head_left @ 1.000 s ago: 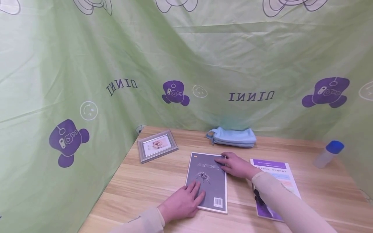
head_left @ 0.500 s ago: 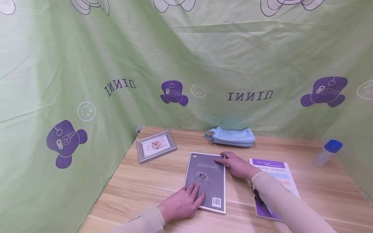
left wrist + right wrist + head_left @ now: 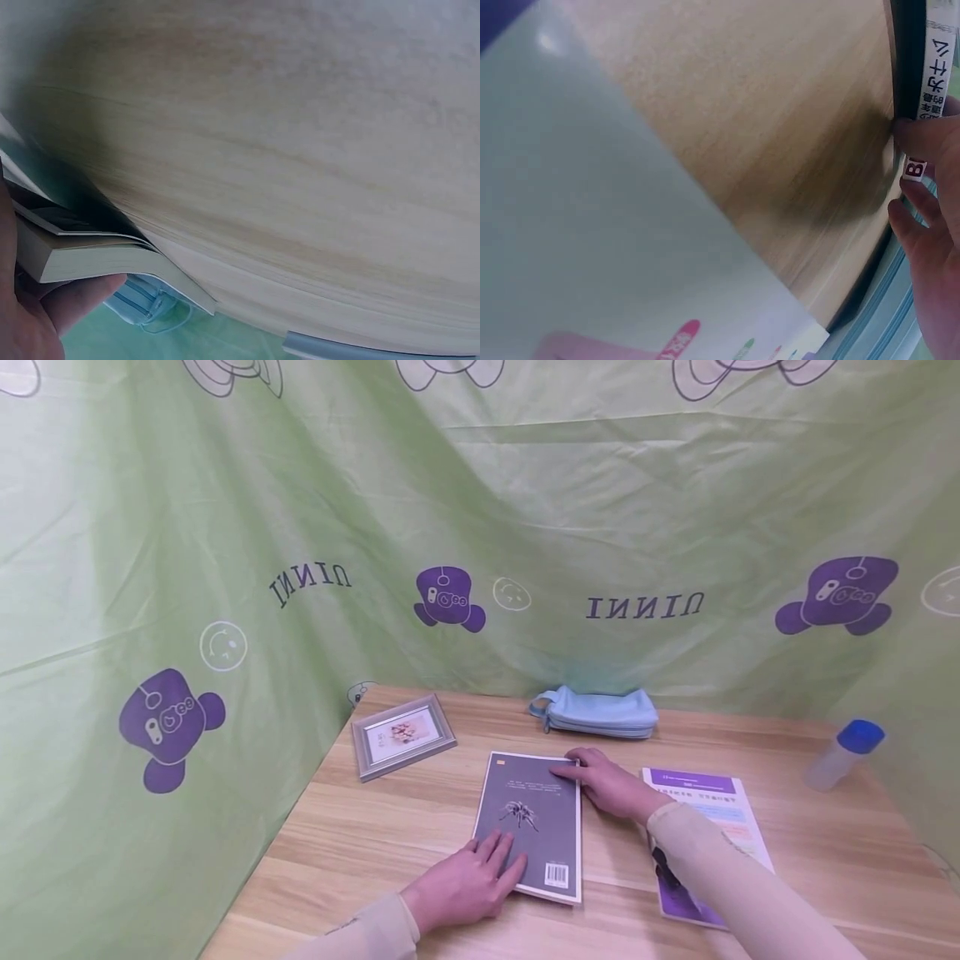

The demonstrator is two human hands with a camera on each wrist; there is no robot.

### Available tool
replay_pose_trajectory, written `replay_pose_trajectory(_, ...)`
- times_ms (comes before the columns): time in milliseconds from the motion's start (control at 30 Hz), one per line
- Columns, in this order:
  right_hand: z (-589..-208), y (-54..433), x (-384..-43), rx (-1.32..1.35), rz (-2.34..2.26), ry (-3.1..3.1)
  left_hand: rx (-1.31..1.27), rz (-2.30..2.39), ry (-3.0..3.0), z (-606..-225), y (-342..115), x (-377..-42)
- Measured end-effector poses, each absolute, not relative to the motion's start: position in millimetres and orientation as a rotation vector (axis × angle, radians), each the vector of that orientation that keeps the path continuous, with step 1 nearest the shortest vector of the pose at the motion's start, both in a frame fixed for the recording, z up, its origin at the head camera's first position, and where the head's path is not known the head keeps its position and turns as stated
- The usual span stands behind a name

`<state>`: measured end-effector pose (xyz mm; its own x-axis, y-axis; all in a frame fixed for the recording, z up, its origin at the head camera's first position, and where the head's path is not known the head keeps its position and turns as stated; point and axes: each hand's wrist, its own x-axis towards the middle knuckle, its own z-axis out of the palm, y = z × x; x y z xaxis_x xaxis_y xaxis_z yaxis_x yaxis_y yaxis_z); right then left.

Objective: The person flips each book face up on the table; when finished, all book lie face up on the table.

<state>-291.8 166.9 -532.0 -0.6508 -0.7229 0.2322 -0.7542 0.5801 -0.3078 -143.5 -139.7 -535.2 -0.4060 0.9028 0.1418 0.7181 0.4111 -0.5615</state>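
Observation:
A grey-covered book (image 3: 536, 843) with a barcode and a spider-like drawing lies in the middle of the table. My left hand (image 3: 463, 881) rests on its lower left part, fingers spread over the cover. Seen from the left wrist, the thumb (image 3: 82, 300) lies along the book (image 3: 105, 259), whose page edges show and whose lower cover stands apart from the pages. My right hand (image 3: 609, 783) grips the upper right corner, one finger stretched over the cover. In the right wrist view the fingers and thumb hold the printed spine (image 3: 936, 67).
A purple and white book (image 3: 716, 814) lies partly under the right forearm. Behind stand a light blue pencil case (image 3: 603, 714) and, far right, a blue-capped bottle (image 3: 847, 756). A silver photo frame (image 3: 405, 735) lies at the back left. Green patterned cloth (image 3: 525, 527) hangs around the table.
The near edge of the grey book has risen slightly, and its page thickness shows a little more. Both hands stay at almost the same places on it.

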Motion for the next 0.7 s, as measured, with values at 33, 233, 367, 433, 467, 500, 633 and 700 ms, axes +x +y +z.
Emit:
replay_pose_trajectory(33,-533.0,167.7,-292.4,1.280,0.580,-2.714,-1.383,0.581,-2.243,-535.3,-139.9,-143.7)
replay_pose_trajectory(233,-536.4,171.9,-295.2,1.343,0.563,-2.658,-1.379,0.564,-2.225,-535.3,-140.1,-143.7)
replay_pose_trajectory(367,-536.1,173.0,-295.4,1.369,0.587,-2.629,-1.373,0.584,-2.211,-535.7,-140.4,-142.8)
replay_pose_trajectory(433,-535.6,173.2,-295.4,1.377,0.594,-2.622,-1.370,0.601,-2.202,-536.5,-140.7,-142.3)
replay_pose_trajectory(467,-535.4,173.3,-295.2,1.380,0.594,-2.621,-1.368,0.608,-2.199,-537.0,-140.7,-142.1)
replay_pose_trajectory(500,-535.2,173.3,-295.1,1.383,0.593,-2.621,-1.364,0.612,-2.198,-537.7,-140.8,-141.9)
replay_pose_trajectory(633,-534.3,173.3,-294.9,1.384,0.592,-2.628,-1.345,0.595,-2.207,-540.6,-140.8,-141.7)
replay_pose_trajectory(700,-534.2,173.4,-295.0,1.384,0.597,-2.631,-1.335,0.574,-2.212,-541.8,-140.7,-141.6)
